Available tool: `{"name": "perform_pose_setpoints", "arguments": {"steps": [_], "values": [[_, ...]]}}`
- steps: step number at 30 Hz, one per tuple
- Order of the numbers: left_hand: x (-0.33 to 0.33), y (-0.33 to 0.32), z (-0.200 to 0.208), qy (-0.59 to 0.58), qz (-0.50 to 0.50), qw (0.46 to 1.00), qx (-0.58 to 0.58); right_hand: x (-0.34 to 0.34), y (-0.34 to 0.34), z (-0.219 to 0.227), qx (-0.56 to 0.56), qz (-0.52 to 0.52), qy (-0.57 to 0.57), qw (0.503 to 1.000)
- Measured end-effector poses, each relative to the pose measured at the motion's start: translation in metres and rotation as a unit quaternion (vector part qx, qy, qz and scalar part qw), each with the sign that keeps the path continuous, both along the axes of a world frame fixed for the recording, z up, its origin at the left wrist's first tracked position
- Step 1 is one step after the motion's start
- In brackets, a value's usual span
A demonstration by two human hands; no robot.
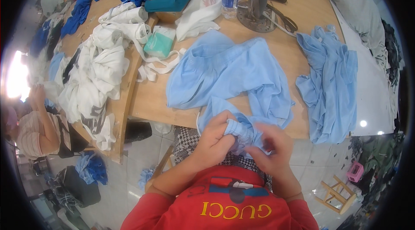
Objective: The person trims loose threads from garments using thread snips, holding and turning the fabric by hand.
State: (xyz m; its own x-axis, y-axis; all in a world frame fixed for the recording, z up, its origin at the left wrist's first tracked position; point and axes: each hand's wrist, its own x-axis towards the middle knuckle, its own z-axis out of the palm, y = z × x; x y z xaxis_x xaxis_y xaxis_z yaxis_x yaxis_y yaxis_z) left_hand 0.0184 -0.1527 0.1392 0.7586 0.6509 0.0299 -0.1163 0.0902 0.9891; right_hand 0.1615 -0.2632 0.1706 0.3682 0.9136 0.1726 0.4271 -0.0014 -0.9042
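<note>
At the near edge of the wooden table [151, 104], a gathered light blue band [238, 130] is pinched by the left hand [215, 139]. By the same edge of the table, the right hand [276, 150] is blurred; whether cloth is gripped by it cannot be told. Across the table's middle, a light blue garment [207, 74] is spread in loose folds. For good handling, the gathers should probably be spaced evenly and only lightly stretched, with any twist smoothed out, while loose cloth is best left supported on the table so that the band is not dragged.
</note>
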Motion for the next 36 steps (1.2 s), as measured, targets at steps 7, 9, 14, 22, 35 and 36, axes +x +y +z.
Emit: {"name": "perform_pose_setpoints", "arguments": {"steps": [7, 9, 14, 22, 35, 36], "values": [[0.001, -0.004, -0.001, 0.021, -0.029, 0.998, 0.052, 0.011, 0.003, -0.035, 0.064, -0.182, 0.031, 0.981], [0.002, -0.003, -0.002, 0.016, -0.033, 0.998, 0.049, 0.017, 0.003, -0.038, 0.065, -0.206, 0.097, 0.972], [0.000, -0.004, -0.007, -0.013, -0.036, 0.999, -0.010, 0.021, -0.001, -0.038, 0.071, -0.183, 0.064, 0.978], [0.002, -0.001, -0.009, -0.010, -0.029, 0.999, 0.013, 0.014, -0.007, -0.012, 0.030, -0.058, 0.133, 0.989], [-0.001, -0.002, -0.011, -0.027, -0.037, 0.998, -0.049, 0.027, 0.008, -0.043, 0.014, -0.148, 0.213, 0.966], [-0.002, -0.003, -0.011, -0.026, -0.036, 0.998, -0.049, 0.019, 0.004, -0.038, 0.017, -0.126, 0.228, 0.965]]}}
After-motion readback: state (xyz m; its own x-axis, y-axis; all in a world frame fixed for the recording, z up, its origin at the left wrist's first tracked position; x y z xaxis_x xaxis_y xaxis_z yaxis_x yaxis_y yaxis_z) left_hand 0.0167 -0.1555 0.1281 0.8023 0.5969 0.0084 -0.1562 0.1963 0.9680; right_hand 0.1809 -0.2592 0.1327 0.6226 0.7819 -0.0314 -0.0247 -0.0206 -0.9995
